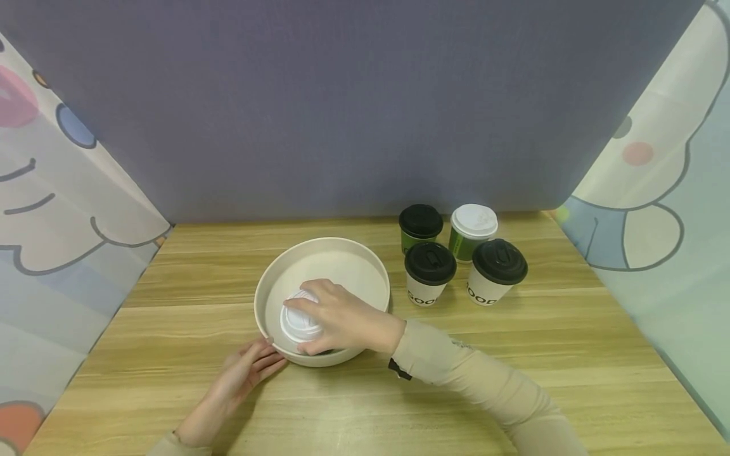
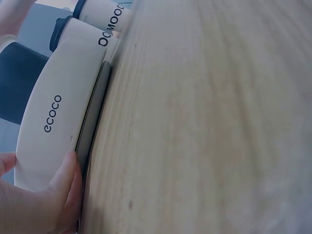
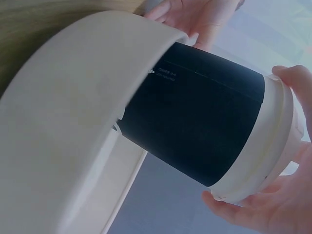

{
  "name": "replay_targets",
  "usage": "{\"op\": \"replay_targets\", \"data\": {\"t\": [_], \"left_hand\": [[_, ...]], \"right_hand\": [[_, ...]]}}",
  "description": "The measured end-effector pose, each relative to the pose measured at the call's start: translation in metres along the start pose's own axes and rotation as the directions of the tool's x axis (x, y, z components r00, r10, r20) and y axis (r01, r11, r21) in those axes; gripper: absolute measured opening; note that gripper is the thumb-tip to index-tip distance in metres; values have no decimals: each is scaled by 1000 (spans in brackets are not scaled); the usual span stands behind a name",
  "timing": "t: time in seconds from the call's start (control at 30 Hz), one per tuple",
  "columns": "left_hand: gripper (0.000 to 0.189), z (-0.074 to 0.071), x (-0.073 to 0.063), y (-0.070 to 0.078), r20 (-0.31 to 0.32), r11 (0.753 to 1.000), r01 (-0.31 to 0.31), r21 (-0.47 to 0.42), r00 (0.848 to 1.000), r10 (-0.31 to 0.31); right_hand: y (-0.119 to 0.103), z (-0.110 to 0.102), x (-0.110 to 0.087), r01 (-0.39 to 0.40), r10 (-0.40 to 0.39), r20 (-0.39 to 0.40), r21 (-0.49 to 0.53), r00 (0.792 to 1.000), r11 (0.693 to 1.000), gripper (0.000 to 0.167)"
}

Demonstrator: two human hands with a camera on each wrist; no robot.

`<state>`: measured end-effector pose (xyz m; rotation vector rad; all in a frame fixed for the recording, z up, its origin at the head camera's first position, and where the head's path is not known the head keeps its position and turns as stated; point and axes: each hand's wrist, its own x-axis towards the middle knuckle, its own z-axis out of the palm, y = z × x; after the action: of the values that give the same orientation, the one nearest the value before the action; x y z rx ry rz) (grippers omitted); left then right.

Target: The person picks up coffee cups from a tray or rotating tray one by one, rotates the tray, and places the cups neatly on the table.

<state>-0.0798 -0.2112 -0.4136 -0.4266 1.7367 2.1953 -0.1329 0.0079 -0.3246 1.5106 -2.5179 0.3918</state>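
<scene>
My right hand (image 1: 336, 315) grips a paper coffee cup by its white lid (image 1: 300, 316) from above, fingers spread around the lid's edge. The right wrist view shows the cup's black sleeve (image 3: 195, 114), its lower end hidden behind the wall of a round cream tray (image 1: 336, 259). The cup is inside the tray's near left part. At the tray's near left rim is my left hand (image 1: 242, 373), with its thumb at the rim and its fingers against the outer wall. In the left wrist view, that wall (image 2: 63, 112) bears the word "ecoco".
Right of the tray stand two white cups with black lids (image 1: 430, 265) (image 1: 500, 263). Behind them are a green cup with a black lid (image 1: 421, 221) and a green cup with a white lid (image 1: 473, 221). A grey panel (image 1: 365, 114) rises behind the wooden table (image 1: 456, 392).
</scene>
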Motion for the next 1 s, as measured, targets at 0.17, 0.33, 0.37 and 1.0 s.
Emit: {"op": "replay_targets", "data": {"t": [0.17, 0.33, 0.37, 1.0], "left_hand": [[53, 0, 0, 1, -2, 1000, 8, -8, 1000, -8], [53, 0, 0, 1, 2, 1000, 12, -4, 1000, -12], [52, 0, 0, 1, 1, 1000, 11, -4, 1000, -11], [54, 0, 0, -1, -18, 1000, -6, -5, 1000, 6]], "right_hand": [[1, -5, -1, 13, -14, -59, -7, 998, 1000, 61], [3, -11, -3, -6, 6, -66, 2, 998, 1000, 62], [3, -13, -4, -9, 9, -68, 1, 998, 1000, 62], [14, -39, -21, -53, 50, -108, -27, 993, 998, 57]]}}
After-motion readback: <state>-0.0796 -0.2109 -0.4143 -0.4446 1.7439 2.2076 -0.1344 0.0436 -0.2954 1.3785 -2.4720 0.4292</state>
